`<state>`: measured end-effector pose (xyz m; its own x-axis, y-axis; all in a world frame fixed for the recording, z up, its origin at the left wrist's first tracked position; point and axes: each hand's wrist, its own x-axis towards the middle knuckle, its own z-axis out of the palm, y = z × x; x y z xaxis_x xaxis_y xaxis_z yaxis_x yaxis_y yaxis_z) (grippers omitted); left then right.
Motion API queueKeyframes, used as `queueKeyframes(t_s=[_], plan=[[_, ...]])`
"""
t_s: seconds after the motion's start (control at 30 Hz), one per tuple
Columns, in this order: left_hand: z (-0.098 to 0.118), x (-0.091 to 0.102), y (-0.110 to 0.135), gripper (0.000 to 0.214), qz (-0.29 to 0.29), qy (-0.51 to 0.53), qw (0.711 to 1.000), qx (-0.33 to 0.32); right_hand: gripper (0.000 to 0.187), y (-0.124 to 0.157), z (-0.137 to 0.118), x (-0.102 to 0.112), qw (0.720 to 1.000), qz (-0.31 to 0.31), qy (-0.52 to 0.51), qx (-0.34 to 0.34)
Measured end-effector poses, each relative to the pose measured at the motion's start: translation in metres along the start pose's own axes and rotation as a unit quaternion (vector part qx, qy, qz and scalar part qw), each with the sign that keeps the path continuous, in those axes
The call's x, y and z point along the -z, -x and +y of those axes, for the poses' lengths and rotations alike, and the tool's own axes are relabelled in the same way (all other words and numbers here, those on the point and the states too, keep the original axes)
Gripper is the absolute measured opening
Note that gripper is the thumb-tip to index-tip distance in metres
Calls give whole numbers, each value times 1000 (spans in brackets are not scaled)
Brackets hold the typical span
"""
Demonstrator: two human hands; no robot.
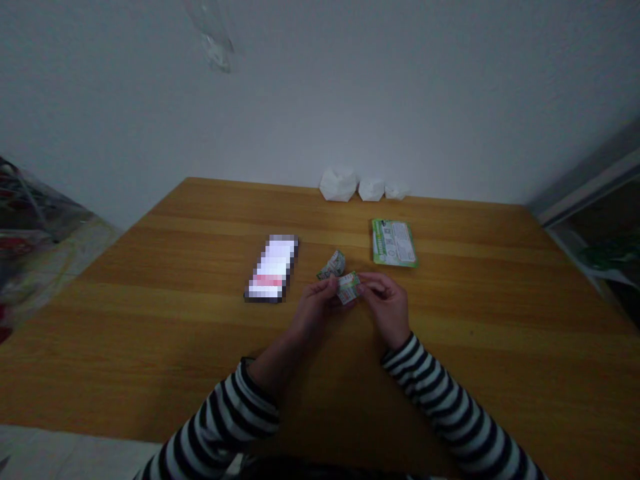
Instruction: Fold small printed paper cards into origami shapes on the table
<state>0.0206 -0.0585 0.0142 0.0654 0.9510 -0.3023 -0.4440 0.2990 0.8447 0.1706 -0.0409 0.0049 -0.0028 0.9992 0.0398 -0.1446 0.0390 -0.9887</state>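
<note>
My left hand [314, 308] and my right hand [386, 304] both pinch a small folded green-and-white printed paper [348, 288] above the table, with their fingertips at its two sides. Just beyond my left fingers lies a crumpled piece of similar printed paper [333, 265], close to but not clearly touching them. A flat green-edged printed card or packet [394, 243] lies beyond my right hand. To the left of my left hand rests a smartphone [273, 269] with its screen lit and pixelated.
The wooden table [150, 333] ends at a white wall. Several white crumpled lumps, perhaps paper [339, 184], sit along its far edge. A plastic-covered pile [30, 220] stands on the floor at left, and a low shelf or ledge [595, 240] stands at right.
</note>
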Motion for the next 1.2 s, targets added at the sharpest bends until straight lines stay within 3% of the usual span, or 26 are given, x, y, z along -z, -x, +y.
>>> queueKeyframes(t_s=[0.17,0.3,0.6,0.77,0.93,1.03,1.13,1.2], plan=[[5,3,-2,45,4,-100,994,-42,23,-1,-2,2,1000,-4,9,18],[14,4,-2,38,-3,-179,981,-77,22,-1,-6,5,996,-68,52,31],[19,6,-2,45,-30,-123,989,-72,28,-8,-4,13,988,-132,-44,-60],[20,7,-3,39,-59,-113,991,-37,34,-10,-2,16,991,-89,-66,-75],[6,4,-1,42,-96,-177,979,-21,27,-11,0,17,1000,-13,-24,9],[-1,1,2,47,-115,-184,976,-3,20,-11,0,18,994,-78,55,62],[-2,0,3,53,-132,-191,973,13,26,-9,3,15,981,-168,74,57],[0,0,3,54,-144,-193,970,21,31,-7,4,12,984,-168,46,43]])
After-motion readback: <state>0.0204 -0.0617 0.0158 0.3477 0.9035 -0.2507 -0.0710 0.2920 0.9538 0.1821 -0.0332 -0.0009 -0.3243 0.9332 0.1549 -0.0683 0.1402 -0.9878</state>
